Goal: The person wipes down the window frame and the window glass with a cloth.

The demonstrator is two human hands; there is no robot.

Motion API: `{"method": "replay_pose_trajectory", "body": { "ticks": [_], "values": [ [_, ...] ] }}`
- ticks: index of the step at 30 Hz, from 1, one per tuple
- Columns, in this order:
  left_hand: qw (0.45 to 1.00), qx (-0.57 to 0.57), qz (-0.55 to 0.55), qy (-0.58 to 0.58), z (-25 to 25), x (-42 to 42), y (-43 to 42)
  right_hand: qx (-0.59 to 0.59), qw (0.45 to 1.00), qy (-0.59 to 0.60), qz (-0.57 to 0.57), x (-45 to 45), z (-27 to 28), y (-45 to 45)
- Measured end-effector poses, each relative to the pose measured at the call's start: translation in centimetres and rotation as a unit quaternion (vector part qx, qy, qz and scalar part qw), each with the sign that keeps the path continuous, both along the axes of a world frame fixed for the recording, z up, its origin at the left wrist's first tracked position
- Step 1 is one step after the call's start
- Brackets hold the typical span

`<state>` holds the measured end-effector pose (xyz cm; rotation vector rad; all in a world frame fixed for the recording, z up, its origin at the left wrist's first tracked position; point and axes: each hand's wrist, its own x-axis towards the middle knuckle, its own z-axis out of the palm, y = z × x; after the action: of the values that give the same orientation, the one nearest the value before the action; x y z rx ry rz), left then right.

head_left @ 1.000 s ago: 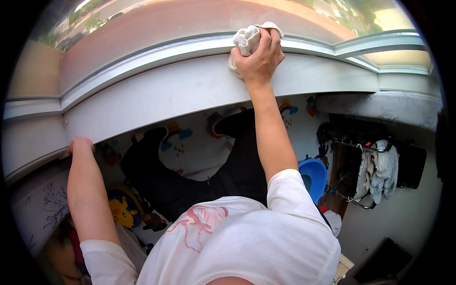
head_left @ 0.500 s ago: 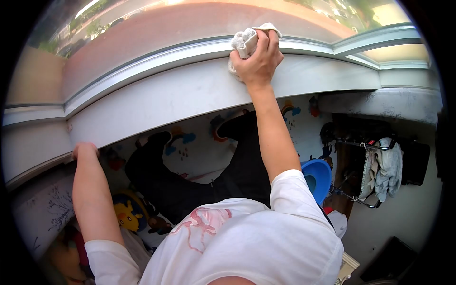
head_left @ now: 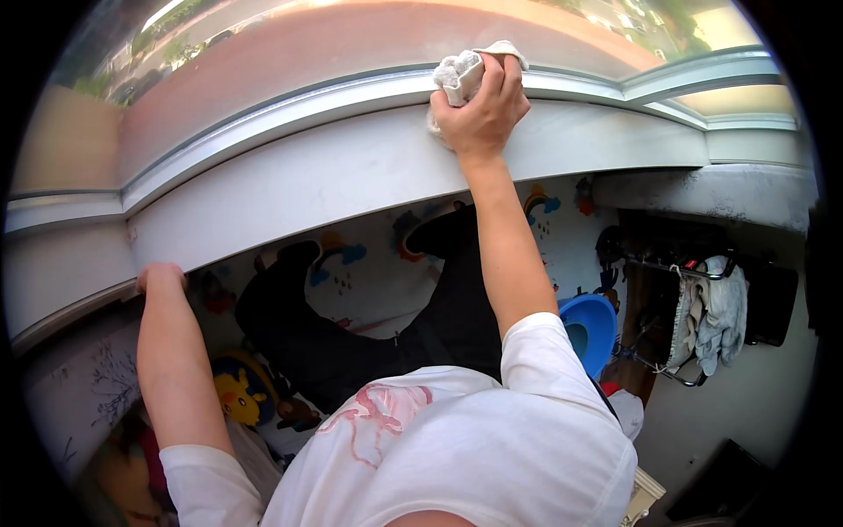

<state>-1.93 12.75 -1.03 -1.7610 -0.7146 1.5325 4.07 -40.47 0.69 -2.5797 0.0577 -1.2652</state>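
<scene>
My right hand (head_left: 485, 110) is closed around a crumpled whitish cloth (head_left: 460, 74). The cloth lies against the pale window frame (head_left: 378, 93) at its lower rail, and part of it hangs over the white sill (head_left: 334, 171). At the sill's front edge, on the left, rests my left hand (head_left: 163, 276). Its wrist is bent and its fingers are hidden from view, so I cannot tell how they are held.
Beyond the sill is the window glass (head_left: 351, 44). Below it, the wall carries rainbow decals. A blue basin (head_left: 590, 332) stands to the right of my body, and farther right a dark metal rack holds light cloths (head_left: 720, 312). A yellow cartoon figure (head_left: 239, 397) shows at lower left.
The whole view has shifted slightly. My right hand and the cloth are almost at the same spot on the frame, and my left hand stays at the sill edge.
</scene>
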Motion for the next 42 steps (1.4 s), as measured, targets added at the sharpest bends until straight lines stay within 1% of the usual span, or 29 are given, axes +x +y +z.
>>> {"method": "replay_pose_trajectory", "body": {
  "ticks": [5, 8, 11, 14, 20, 26, 29, 31, 32, 33, 35, 38, 41, 42],
  "values": [
    [0.999, 0.002, 0.039, -0.002, -2.5, 0.1, 2.8, 0.001, 1.0, 0.0, 0.013, 0.0, 0.1, -0.3],
    [0.999, 0.001, 0.024, -0.029, -1.7, 0.0, 2.0, -0.001, 1.0, 0.001, 0.017, 0.1, 0.1, -0.4],
    [0.999, -0.003, 0.02, -0.027, -1.2, 0.1, 1.6, -0.002, 1.0, 0.004, 0.018, 0.1, 0.0, -0.5],
    [0.998, -0.011, 0.01, -0.06, 1.1, 0.0, -0.8, -0.004, 1.0, 0.005, 0.018, 0.2, 0.0, -0.6],
    [1.0, -0.009, 0.007, -0.029, 0.3, 0.1, 0.0, -0.011, 1.0, 0.005, 0.015, 0.2, 0.0, -0.6],
    [0.998, -0.032, -0.015, -0.046, 2.0, -0.1, -1.3, -0.009, 1.0, 0.011, 0.015, 0.1, 0.0, -0.6],
    [0.999, -0.026, -0.002, -0.043, 1.4, 0.0, -0.7, -0.011, 1.0, 0.007, 0.014, 0.2, -0.1, -0.6],
    [1.0, -0.012, 0.024, -0.008, -1.1, 0.0, 1.6, -0.01, 1.0, 0.01, 0.013, 0.2, 0.0, -0.6],
    [1.0, -0.009, 0.022, -0.01, -2.0, -0.1, 2.6, -0.009, 1.0, 0.011, 0.013, 0.2, 0.0, -0.6],
    [1.0, -0.007, 0.019, -0.013, -2.1, -0.1, 2.6, -0.009, 1.0, 0.011, 0.012, 0.2, 0.0, -0.6],
    [0.998, -0.011, -0.014, -0.057, 1.0, -0.7, -0.7, -0.01, 1.0, 0.009, 0.01, 0.3, -0.1, -0.6],
    [0.999, -0.004, 0.042, 0.011, -1.4, 0.1, 1.8, -0.011, 1.0, 0.007, 0.009, 0.3, -0.1, -0.6],
    [0.999, -0.008, 0.031, 0.007, -1.4, 0.1, 2.0, -0.01, 1.0, 0.012, 0.009, 0.3, -0.2, -0.7],
    [0.998, 0.004, 0.059, 0.027, -2.3, 0.2, 2.9, -0.012, 1.0, 0.011, 0.01, 0.3, -0.2, -0.7]
  ]
}}
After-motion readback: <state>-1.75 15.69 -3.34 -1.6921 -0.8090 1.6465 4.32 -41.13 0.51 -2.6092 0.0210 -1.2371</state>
